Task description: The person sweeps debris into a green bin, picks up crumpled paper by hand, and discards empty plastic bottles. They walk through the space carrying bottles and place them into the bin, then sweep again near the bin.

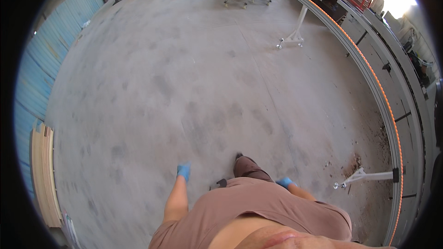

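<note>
Both hands hung empty at the person's sides, left hand (183, 171) and right hand (284, 182) in blue gloves, fingers loosely curled on nothing. Nearest lay the bare concrete floor (184, 87); the long rail (376, 92) on wheeled stands ran along the right. Walking well probably meant steering wide of the near stand foot (353, 179).

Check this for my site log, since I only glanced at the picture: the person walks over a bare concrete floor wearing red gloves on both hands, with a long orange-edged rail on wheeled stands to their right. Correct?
Not quite. The gloves are blue, not red: the head view shows a blue glove on the left hand and on the right hand. The rest holds: bare concrete floor, and the long orange-edged rail on wheeled stands to their right.
</note>
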